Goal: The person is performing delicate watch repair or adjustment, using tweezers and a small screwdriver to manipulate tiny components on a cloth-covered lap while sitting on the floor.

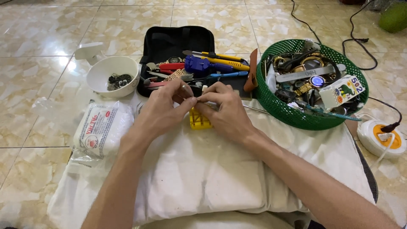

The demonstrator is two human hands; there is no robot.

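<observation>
My left hand (163,110) and my right hand (224,112) meet fingertip to fingertip above a small yellow plastic block (198,121) that rests on a white cloth-covered cushion (203,174). The fingers of both hands pinch something small between them; it is too small and hidden to tell what. The yellow block is partly covered by my right hand.
An open black tool case (169,42) with screwdrivers, pliers and a cutter lies beyond my hands. A white bowl (99,76) with dark parts stands left, a white packet (101,129) below it. A green basket (275,106) of watches sits right, beside a round power socket (381,138).
</observation>
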